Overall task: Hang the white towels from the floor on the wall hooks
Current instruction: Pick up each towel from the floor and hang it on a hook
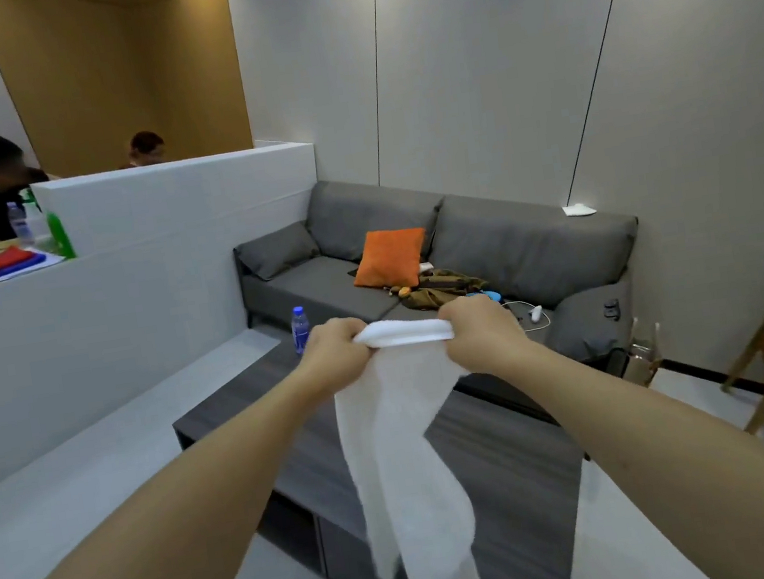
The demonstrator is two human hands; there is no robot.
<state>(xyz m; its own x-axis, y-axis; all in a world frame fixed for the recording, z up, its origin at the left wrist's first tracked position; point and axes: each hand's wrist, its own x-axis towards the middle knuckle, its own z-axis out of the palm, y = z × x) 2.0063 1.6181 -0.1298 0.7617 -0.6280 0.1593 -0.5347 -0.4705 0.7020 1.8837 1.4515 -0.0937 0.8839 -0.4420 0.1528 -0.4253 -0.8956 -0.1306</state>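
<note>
A: Where is the white towel (406,457) held now?

B: It is gripped at its top edge by the left hand (337,352) and the right hand (477,332), both clamped on it, above the dark table (504,439). The rest hangs free.

A: How is the step done well?

B: No wall hooks are seen here. The edge should be kept stretched, so a hook can be caught cleanly, and the lower end kept off the floor.

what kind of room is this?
Probably an office lounge or waiting area: a grey sofa with an orange cushion, a low dark coffee table, and a white partition with people seated behind it.
</note>
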